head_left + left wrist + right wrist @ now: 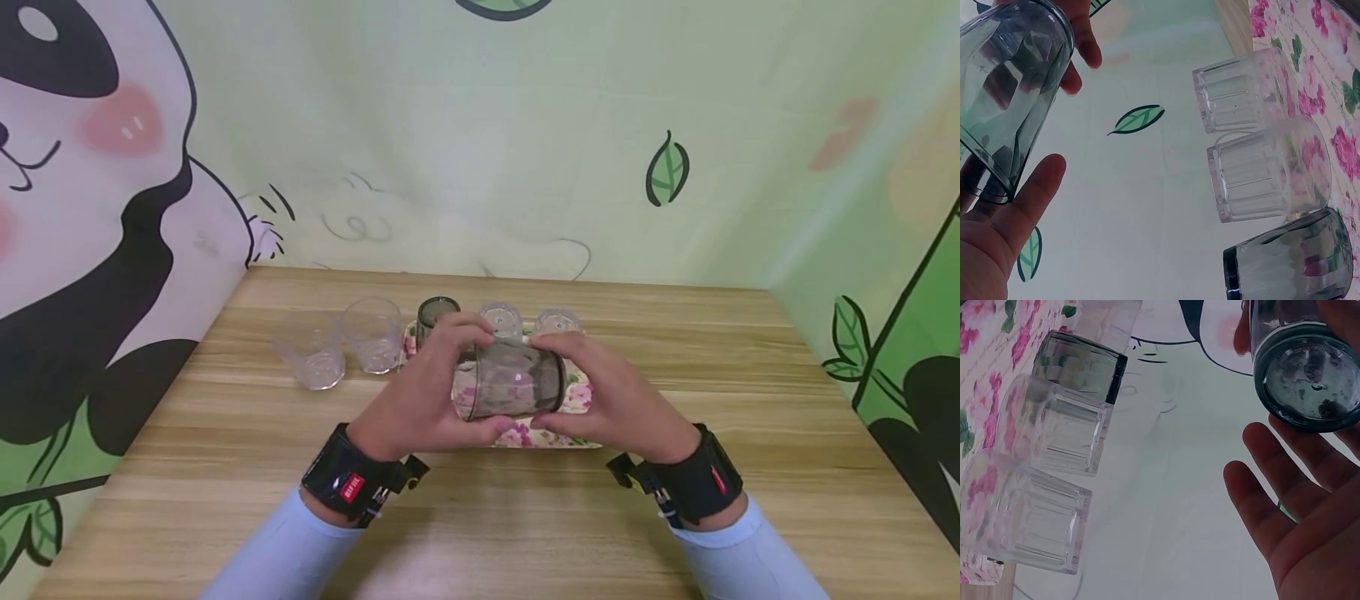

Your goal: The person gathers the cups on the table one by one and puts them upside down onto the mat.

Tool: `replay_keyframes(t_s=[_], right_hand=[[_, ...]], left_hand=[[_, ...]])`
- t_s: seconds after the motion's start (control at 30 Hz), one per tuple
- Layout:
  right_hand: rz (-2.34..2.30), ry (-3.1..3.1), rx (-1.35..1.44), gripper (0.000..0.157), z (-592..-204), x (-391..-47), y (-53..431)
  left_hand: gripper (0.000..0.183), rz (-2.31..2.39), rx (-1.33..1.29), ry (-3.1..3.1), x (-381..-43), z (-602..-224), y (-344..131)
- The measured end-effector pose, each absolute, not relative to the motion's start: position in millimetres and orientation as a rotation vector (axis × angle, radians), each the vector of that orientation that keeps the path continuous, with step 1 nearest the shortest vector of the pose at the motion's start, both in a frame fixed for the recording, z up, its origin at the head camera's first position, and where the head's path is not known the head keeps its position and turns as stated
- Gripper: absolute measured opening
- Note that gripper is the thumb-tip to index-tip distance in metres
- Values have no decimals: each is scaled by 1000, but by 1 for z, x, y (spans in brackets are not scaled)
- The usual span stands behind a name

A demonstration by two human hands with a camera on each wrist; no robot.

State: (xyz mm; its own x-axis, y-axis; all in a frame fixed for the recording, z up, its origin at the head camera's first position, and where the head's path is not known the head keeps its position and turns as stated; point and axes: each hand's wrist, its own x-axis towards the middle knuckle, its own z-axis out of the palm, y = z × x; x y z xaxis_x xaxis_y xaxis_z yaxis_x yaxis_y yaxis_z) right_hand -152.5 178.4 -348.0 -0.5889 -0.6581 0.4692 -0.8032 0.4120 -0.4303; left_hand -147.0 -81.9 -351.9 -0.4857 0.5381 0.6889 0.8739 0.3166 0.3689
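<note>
Both hands hold a grey-tinted drinking glass [517, 379] on its side above a floral tray [555, 439]. My left hand [420, 387] grips the rim end, fingers over the top and thumb below. At the base end, my right hand [622, 396] has its fingers above and thumb underneath. The right wrist view shows the thick round base [1316, 381] facing the right palm. Behind the held glass, another grey glass [437, 313] stands upside down on the tray, beside two upside-down clear glasses, one in the middle [501, 318] and one at right [558, 321].
Left of the tray, two clear glasses stand upright on the wooden table [187, 467], one nearer [321, 358] and one farther back [375, 337]. A pale wall [465, 142] printed with a panda and leaves rises behind the table.
</note>
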Motion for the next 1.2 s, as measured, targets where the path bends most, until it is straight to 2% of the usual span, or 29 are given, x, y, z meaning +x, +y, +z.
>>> replay_keyframes(t_s=[1.2], right_hand=[[1040, -2404, 1265, 79, -342, -149, 182]], left_hand=[[73, -877, -1203, -2357, -146, -350, -86]])
